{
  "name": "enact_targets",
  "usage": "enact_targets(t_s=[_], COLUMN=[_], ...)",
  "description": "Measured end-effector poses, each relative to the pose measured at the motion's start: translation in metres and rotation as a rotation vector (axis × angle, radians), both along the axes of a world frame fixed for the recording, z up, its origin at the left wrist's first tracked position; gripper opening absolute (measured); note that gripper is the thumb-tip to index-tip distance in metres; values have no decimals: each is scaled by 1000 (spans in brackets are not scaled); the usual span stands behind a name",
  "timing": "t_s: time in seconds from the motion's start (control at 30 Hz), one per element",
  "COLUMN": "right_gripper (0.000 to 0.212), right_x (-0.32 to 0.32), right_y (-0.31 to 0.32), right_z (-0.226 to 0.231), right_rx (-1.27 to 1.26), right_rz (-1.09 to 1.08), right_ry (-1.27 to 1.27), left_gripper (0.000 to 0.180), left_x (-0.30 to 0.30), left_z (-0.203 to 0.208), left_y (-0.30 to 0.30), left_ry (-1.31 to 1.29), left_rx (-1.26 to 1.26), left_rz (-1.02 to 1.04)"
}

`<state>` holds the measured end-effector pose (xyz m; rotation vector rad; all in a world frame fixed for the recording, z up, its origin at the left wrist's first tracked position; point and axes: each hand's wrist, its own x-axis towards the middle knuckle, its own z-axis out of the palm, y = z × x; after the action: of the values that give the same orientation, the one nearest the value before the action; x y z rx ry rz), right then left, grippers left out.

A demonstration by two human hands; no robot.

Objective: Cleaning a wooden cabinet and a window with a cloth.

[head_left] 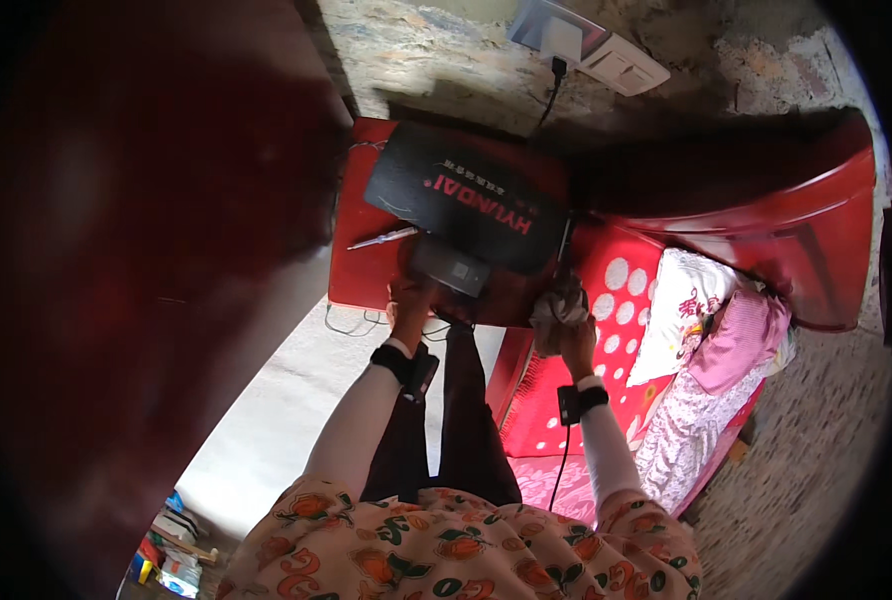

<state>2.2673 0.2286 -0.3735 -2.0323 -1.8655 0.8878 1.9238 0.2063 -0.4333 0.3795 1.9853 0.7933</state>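
Note:
My left hand [409, 304] is at the near edge of a small red-topped cabinet [361, 283], gripping a small dark grey box [450, 267] with a pale label on it. Some of its fingers are hidden by the box. A crumpled grey cloth [558, 308] is bunched in my right hand [577, 340], beside the cabinet's right near corner. Just beyond the box, a large black speaker [466, 195] with red lettering lies across the cabinet top. A thin, pen-like tool [383, 238] rests to the left of the box.
A bed with a red, white-dotted cover [556, 400] and glossy red headboard [816, 230] stands at right, with a white pillow [674, 310] and pink cloth [741, 340]. A tall dark red panel [166, 230] rises at left. Wall sockets [591, 45] hold a plugged cable [550, 100].

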Motion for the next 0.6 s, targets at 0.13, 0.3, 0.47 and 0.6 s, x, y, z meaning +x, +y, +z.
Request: enact_targets(t_s=[0.13, 0.3, 0.47, 0.6], right_gripper=[51, 41, 35, 30], right_x=[-33, -156, -278, -291], right_y=[-26, -5, 54, 59], right_z=[71, 104, 38, -15], right_rx=[3, -219, 248, 81], right_rz=[-267, 273, 875, 1028], right_ry=[573, 747, 511, 254], left_gripper=[48, 56, 47, 45], left_x=[21, -1, 5, 5], left_z=[85, 11, -31, -26], left_y=[3, -66, -74, -69], left_ry=[-152, 42, -713, -826], left_rx=[104, 20, 60, 177], left_rz=[212, 730, 707, 481])
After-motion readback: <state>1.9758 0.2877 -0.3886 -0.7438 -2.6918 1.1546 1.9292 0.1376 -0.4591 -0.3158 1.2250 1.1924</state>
